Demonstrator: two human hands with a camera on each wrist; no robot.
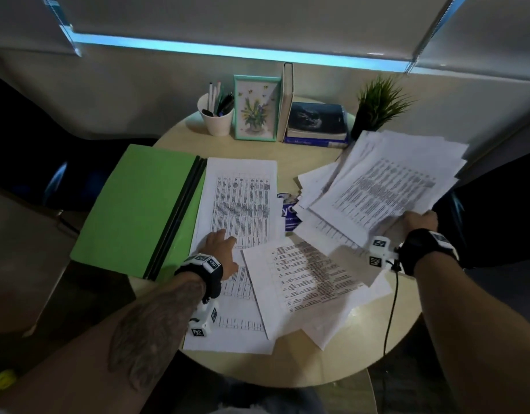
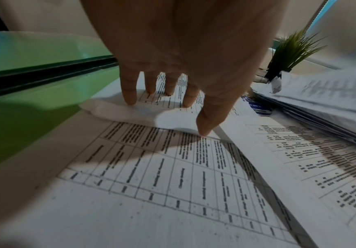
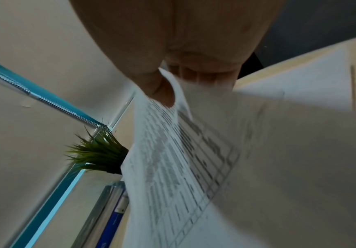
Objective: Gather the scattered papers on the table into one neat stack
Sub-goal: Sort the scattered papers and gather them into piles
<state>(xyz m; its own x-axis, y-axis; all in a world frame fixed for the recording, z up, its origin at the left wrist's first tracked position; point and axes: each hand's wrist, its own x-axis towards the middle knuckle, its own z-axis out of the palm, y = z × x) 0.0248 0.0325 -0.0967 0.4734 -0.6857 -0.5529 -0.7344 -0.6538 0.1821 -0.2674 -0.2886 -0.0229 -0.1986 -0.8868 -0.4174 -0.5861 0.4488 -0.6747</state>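
Mid-gathering: the right hand (image 1: 413, 224) grips a fanned sheaf (image 1: 386, 180) over the table's (image 1: 302, 372) right edge, while the left hand (image 1: 220, 249), fingers spread, presses a sheet (image 1: 239, 198) beside the folder (image 1: 138, 210), next to be pulled under the sheaf.

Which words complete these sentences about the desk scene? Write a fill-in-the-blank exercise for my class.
1. The right hand holds a bundle of papers in its ____.
2. The left hand presses its fingertips on a printed ____.
3. The folder left of the sheets is ____.
4. The pens stand in a white ____.

Missing words: grip; sheet; green; cup
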